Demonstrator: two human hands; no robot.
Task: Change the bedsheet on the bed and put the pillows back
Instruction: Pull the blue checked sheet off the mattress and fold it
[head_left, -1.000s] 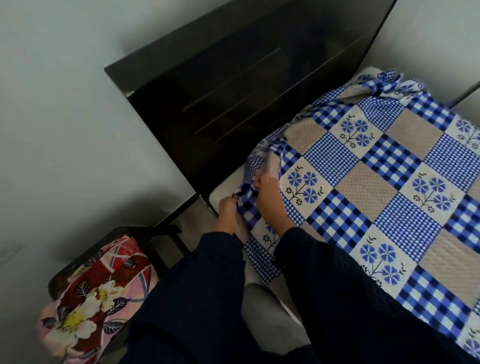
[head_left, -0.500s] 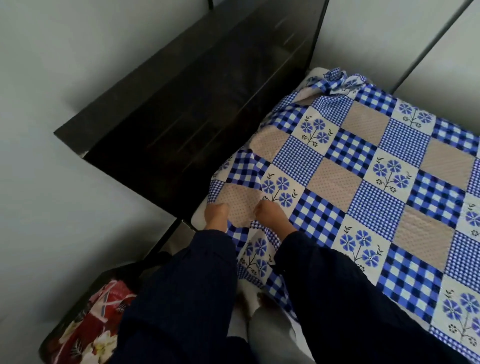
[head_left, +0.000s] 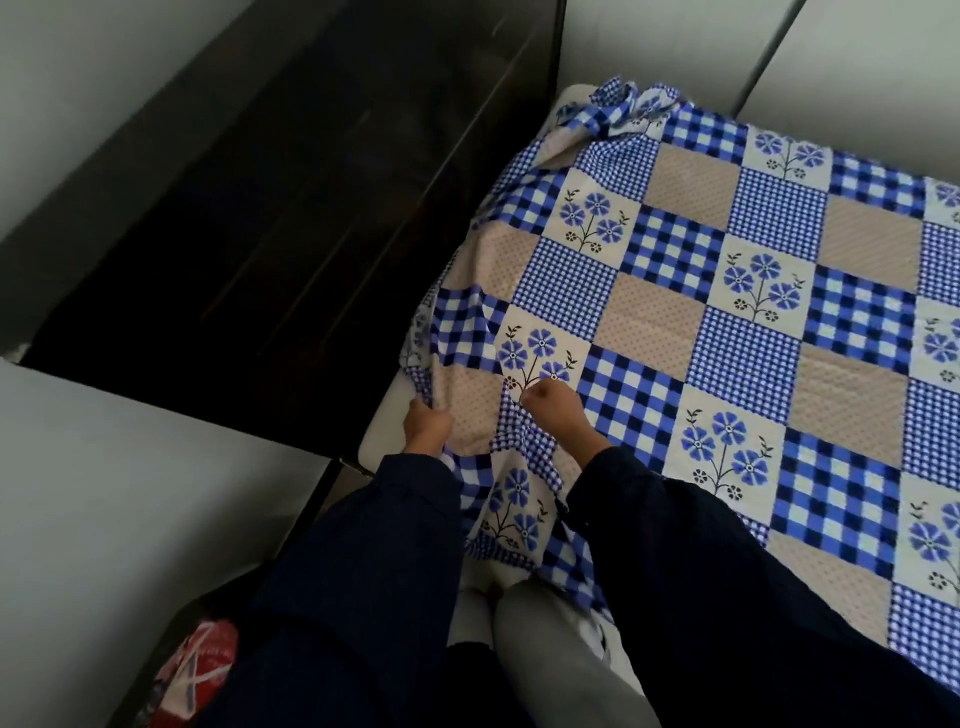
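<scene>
A blue, white and beige patchwork bedsheet (head_left: 727, 312) with flower squares covers the mattress (head_left: 382, 431), whose white edge shows at the near corner by the headboard. My left hand (head_left: 426, 423) grips the sheet's edge at that corner. My right hand (head_left: 553, 408) is curled on top of the sheet a little to the right, pinching a fold of it. The sheet's far corner (head_left: 623, 111) is bunched up by the wall. No pillow lies on the bed.
A dark wooden headboard (head_left: 291, 218) stands to the left of the bed. Grey-white walls run behind it and along the bed's far side. A red floral cloth bundle (head_left: 192, 670) lies on the floor at the lower left.
The sheet's corner, bunched in both hands a second ago, now lies spread flat over the mattress corner. My view has swung left and nearer; the hands sit lower on the sheet's edge.
</scene>
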